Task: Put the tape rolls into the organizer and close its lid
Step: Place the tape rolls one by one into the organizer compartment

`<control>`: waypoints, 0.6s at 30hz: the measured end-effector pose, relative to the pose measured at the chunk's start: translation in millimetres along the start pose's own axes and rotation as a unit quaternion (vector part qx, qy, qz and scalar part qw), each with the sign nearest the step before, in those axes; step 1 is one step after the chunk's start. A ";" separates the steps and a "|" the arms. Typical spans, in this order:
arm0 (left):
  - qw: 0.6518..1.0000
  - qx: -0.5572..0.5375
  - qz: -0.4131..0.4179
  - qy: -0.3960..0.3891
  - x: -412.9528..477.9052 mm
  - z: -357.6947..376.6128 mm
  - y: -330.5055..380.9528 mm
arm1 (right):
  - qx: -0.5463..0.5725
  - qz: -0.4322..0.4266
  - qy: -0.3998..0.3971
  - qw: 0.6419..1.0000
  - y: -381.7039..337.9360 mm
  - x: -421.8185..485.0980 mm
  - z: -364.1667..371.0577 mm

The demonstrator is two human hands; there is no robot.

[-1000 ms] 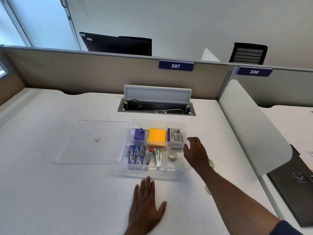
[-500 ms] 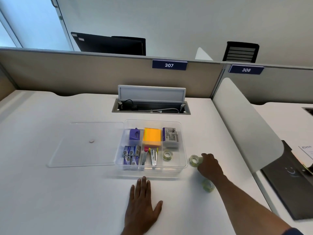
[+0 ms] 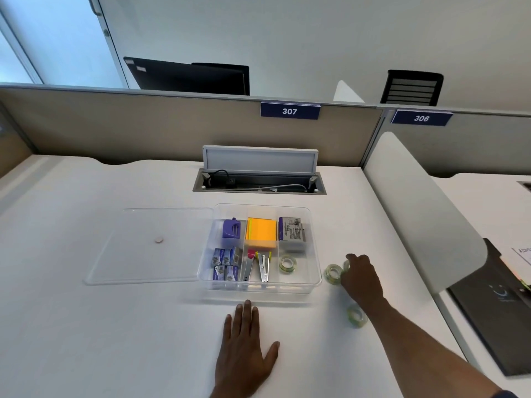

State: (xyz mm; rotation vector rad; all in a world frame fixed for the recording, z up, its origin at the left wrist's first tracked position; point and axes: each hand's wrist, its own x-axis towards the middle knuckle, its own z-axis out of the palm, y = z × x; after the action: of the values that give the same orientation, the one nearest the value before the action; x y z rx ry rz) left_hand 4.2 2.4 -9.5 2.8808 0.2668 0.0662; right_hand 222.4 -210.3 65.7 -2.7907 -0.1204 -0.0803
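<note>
The clear organizer (image 3: pixel 315 255) sits open on the white desk, and its clear lid (image 3: pixel 149 245) lies flat to its left. One tape roll (image 3: pixel 287 264) lies in the front right compartment. To the right of the organizer a second tape roll (image 3: pixel 333 273) rests on the desk. My right hand (image 3: pixel 360 278) is curled over another roll (image 3: pixel 346 265) beside it, which is mostly hidden by my fingers. A further roll (image 3: pixel 356 315) lies on the desk near my right wrist. My left hand (image 3: pixel 244 351) lies flat, fingers spread, just in front of the organizer.
The other compartments hold a purple sharpener (image 3: pixel 231 229), orange sticky notes (image 3: pixel 261 232), a staples box (image 3: pixel 291 232), small blue boxes (image 3: pixel 225 264) and staple removers (image 3: pixel 258 267). A cable well with a raised flap (image 3: pixel 260 183) lies behind. A white divider (image 3: pixel 416 214) bounds the right.
My right hand has left the organizer's right edge and come down onto the tape rolls on the desk to its right. My left hand has stayed flat in place.
</note>
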 end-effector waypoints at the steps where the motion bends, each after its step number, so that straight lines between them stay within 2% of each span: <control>1: 1.000 -0.001 0.000 0.001 -0.1 -0.5 0.1 | 0.013 -0.014 0.017 1.000 -4.9 2.8 -3.8; 5: 1.000 -0.001 -0.001 0.000 0.0 -0.5 -0.2 | 0.053 -0.080 0.040 0.995 -36.2 15.8 -20.0; 10: 1.000 -0.007 -0.006 -0.013 0.0 -1.0 -0.1 | 0.056 -0.205 -0.051 0.976 -78.5 15.0 -22.3; 14: 1.000 -0.011 -0.007 -0.017 -0.2 -2.5 0.5 | -0.017 -0.251 -0.135 0.958 -92.4 6.4 -9.7; 18: 1.000 -0.013 -0.008 -0.013 0.3 -2.5 0.8 | -0.122 -0.260 -0.174 0.942 -93.9 2.6 2.0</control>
State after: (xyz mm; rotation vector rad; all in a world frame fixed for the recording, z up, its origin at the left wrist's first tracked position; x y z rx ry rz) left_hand 4.4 2.3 -6.9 2.8523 0.2810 0.0303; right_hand 216.3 -121.4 95.6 -2.9066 -0.9951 0.2904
